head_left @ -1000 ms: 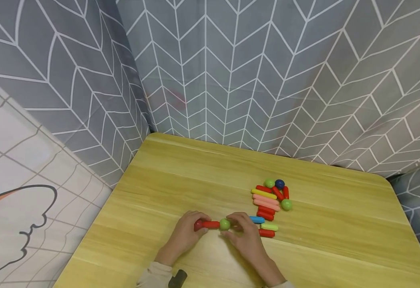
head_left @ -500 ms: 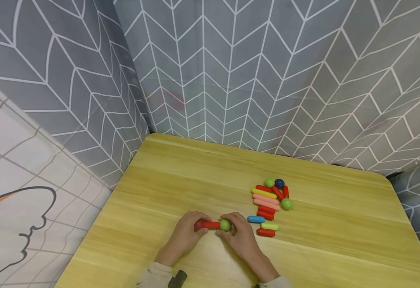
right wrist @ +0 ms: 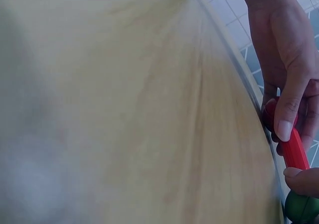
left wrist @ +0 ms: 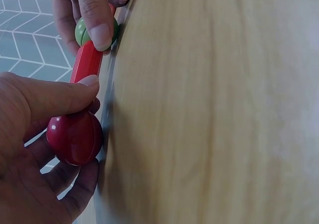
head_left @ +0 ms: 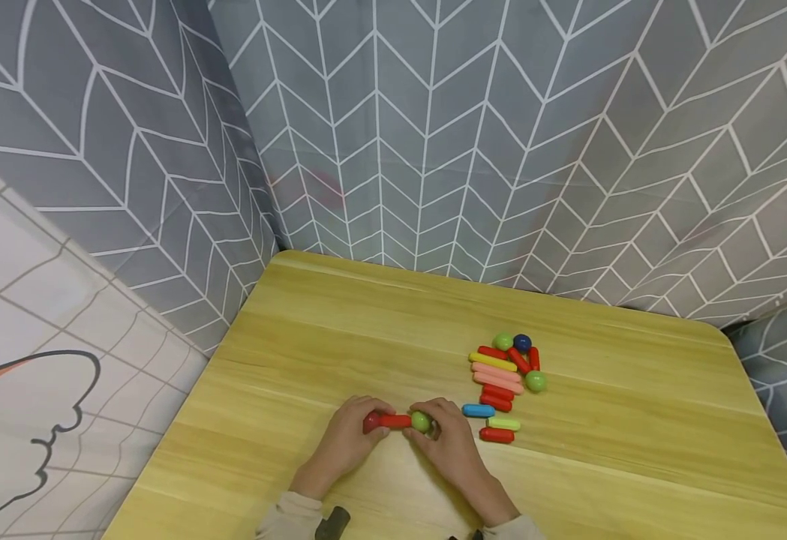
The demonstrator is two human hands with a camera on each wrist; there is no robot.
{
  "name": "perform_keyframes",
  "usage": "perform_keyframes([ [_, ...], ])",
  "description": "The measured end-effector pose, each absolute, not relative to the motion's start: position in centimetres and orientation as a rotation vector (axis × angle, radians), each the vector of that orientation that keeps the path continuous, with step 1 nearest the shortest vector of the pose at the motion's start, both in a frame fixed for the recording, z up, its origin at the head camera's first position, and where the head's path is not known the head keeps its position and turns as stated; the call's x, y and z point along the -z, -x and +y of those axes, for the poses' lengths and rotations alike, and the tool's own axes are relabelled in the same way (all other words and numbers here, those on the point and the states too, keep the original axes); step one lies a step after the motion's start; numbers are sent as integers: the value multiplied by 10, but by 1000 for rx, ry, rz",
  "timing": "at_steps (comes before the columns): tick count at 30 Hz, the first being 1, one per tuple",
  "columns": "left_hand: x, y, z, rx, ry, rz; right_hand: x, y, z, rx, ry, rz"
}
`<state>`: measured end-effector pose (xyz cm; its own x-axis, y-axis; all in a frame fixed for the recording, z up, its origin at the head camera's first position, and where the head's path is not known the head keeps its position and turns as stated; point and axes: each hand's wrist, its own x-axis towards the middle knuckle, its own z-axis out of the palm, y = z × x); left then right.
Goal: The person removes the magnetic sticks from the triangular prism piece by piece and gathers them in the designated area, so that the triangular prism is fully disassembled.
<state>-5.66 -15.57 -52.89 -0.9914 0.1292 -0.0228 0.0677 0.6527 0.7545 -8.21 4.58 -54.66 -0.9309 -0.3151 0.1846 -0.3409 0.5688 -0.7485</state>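
Note:
My left hand (head_left: 347,442) grips a dark red ball (left wrist: 76,138) with thumb and fingers around it. From that ball a red rod (head_left: 396,421) runs across to a green ball (head_left: 421,421), the three standing in one line just over the wood table. My right hand (head_left: 452,444) holds the green ball, its thumb over the place where rod and ball meet in the left wrist view. In the right wrist view the rod (right wrist: 295,150) shows between both thumbs, and part of the green ball (right wrist: 302,206) sits below the right thumb.
Right of the hands lie a blue rod (head_left: 478,410), a light green rod (head_left: 503,424) and a red rod (head_left: 497,435). Behind them are pink rods (head_left: 497,377), a yellow rod (head_left: 493,362), more red rods, a navy ball (head_left: 522,343) and green balls (head_left: 536,381). Patterned curtains border the table (head_left: 636,390).
My right hand has moved left and closed around the green ball, uncovering the blue rod. The left hand stays in place on the dark red ball.

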Motion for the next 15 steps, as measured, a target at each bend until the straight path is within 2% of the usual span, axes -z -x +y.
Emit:
perform_keyframes([
  [15, 530, 57, -156, -1271, -165, 2789, 546, 81, 44, -1389, -494, -2762],
])
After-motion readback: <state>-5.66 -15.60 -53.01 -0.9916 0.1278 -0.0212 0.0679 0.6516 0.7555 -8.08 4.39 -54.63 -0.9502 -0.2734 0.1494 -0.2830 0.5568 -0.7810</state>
